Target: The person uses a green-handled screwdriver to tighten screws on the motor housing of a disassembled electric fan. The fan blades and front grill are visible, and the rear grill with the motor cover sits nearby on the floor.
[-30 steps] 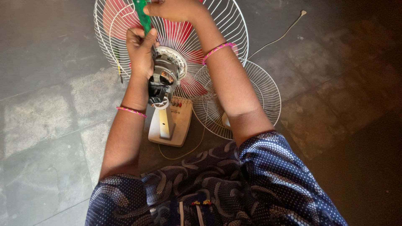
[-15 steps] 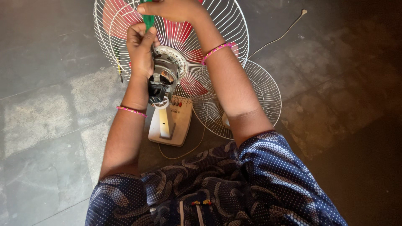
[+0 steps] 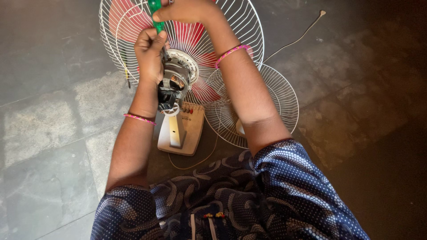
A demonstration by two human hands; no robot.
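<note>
We have our right hand closed on the green plastic screwdriver handle and our left hand wrapped around its shaft, above the exposed grey fan motor on its cream stand on the stone floor. The tip could slip off and jab the left hand. The white wire guard cups the red blades; a second loose grille lies beside it.

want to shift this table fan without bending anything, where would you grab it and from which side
Probably by the white neck between the base and the exposed motor, coming from the rear, the person's side. It looks solid and narrow enough to wrap. The wire guard around the red blades is thin and springy. The left hand and right hand with the green screwdriver crowd the top.
</note>
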